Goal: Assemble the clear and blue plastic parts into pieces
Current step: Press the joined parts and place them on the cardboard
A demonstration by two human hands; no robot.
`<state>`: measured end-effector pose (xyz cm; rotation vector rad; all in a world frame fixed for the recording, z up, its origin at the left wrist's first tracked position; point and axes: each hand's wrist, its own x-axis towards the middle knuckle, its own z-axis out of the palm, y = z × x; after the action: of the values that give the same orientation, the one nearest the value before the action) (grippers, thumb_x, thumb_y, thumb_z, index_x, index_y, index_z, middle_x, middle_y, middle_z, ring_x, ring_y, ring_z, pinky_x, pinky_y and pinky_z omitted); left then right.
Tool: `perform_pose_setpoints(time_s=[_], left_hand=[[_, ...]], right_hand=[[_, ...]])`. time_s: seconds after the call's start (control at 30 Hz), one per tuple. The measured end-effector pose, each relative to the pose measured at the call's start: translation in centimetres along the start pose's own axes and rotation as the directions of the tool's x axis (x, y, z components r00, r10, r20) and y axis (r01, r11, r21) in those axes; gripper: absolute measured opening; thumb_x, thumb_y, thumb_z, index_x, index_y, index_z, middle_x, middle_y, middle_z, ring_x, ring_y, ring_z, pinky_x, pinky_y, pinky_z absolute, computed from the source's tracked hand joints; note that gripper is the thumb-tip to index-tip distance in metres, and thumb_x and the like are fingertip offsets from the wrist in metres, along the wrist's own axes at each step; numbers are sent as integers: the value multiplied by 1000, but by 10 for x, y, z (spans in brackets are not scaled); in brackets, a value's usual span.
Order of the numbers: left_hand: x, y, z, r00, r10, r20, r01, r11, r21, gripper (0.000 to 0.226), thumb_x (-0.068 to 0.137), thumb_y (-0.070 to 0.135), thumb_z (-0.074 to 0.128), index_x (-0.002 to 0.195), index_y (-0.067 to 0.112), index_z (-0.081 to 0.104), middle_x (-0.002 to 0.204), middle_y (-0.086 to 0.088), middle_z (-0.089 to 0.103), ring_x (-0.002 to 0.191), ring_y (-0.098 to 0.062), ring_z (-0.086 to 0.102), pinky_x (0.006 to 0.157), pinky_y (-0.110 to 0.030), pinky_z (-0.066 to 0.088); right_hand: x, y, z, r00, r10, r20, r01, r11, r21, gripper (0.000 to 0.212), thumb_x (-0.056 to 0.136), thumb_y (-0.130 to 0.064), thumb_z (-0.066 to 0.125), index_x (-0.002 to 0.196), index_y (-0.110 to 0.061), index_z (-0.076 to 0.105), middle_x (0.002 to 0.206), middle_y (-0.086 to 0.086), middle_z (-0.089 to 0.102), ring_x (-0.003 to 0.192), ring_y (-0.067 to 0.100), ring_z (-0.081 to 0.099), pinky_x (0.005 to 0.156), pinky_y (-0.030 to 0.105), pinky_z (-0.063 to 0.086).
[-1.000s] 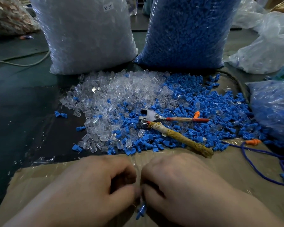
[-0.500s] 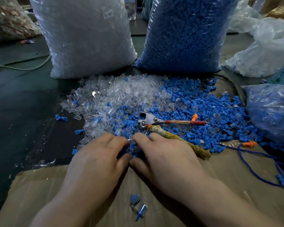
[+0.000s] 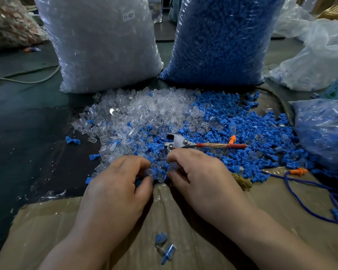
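Loose clear plastic parts [image 3: 144,112] and blue plastic parts [image 3: 242,123] lie in one mixed heap in front of me. Both hands are at the heap's near edge. My left hand [image 3: 117,184] has its fingers curled and pinches a small blue part [image 3: 149,172] between thumb and fingertip. My right hand [image 3: 201,178] pinches a clear part [image 3: 173,166] at its fingertips. The two hands are a few centimetres apart. On the cardboard [image 3: 47,230] close to me lie two joined clear-and-blue pieces [image 3: 165,245].
A tall bag of clear parts [image 3: 105,45] and a tall bag of blue parts [image 3: 222,39] stand behind the heap. Red-handled pliers [image 3: 183,143] lie on the blue parts. Another bag [image 3: 324,133] is at right, with orange earplugs on a blue cord [image 3: 299,170].
Both hands moved from the cardboard near me forward into the heap and left two joined pieces behind. Their fingers have since curled onto new parts.
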<state>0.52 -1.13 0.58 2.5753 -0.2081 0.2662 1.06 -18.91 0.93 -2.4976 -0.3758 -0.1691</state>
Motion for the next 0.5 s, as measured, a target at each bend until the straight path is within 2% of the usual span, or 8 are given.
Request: perform_pose_setpoints(time_s=[0.1, 0.2, 0.27, 0.4, 0.5], left_hand=[[-1, -2, 1, 1000, 11, -5, -11, 1000, -14, 18, 80, 28, 75, 95, 35, 66, 77, 24, 54, 67, 6, 53, 60, -12, 37], [-2, -3, 2, 1000, -2, -16, 1, 999, -45, 19, 81, 29, 71, 96, 38, 63, 78, 25, 54, 82, 13, 54, 60, -9, 35], [-2, -5, 2, 999, 8, -32, -10, 998, -67, 21, 82, 27, 71, 98, 38, 62, 82, 26, 56, 85, 11, 54, 63, -11, 38], [-4, -4, 1, 996, 25, -91, -41, 983, -176, 24, 86, 24, 68, 102, 40, 61, 87, 24, 61, 89, 4, 58, 67, -16, 43], [-5, -6, 2, 989, -83, -120, 38, 941, -338, 25, 84, 28, 70, 100, 45, 64, 87, 20, 66, 79, -2, 64, 64, -26, 52]], right_hand=[[1, 3, -1, 999, 29, -19, -27, 997, 69, 14, 92, -32, 62, 107, -33, 60, 102, -16, 62, 95, 2, 48, 76, 18, 37], [0, 3, -2, 999, 29, -20, -27, 996, 86, 17, 93, -34, 62, 110, -34, 61, 104, -17, 63, 97, 0, 48, 79, 17, 40], [-2, 1, -2, 1000, 21, -20, -18, 995, 96, 20, 92, -35, 62, 112, -36, 58, 102, -19, 62, 96, -1, 49, 76, 16, 41], [-5, -2, -3, 999, 34, -40, -26, 982, 185, 27, 90, -34, 66, 108, -46, 50, 82, -23, 60, 80, -4, 55, 64, 13, 43], [-4, -2, -4, 993, 117, -19, -106, 947, 303, 23, 88, -35, 68, 101, -48, 55, 82, -27, 62, 66, -4, 59, 60, 10, 44]])
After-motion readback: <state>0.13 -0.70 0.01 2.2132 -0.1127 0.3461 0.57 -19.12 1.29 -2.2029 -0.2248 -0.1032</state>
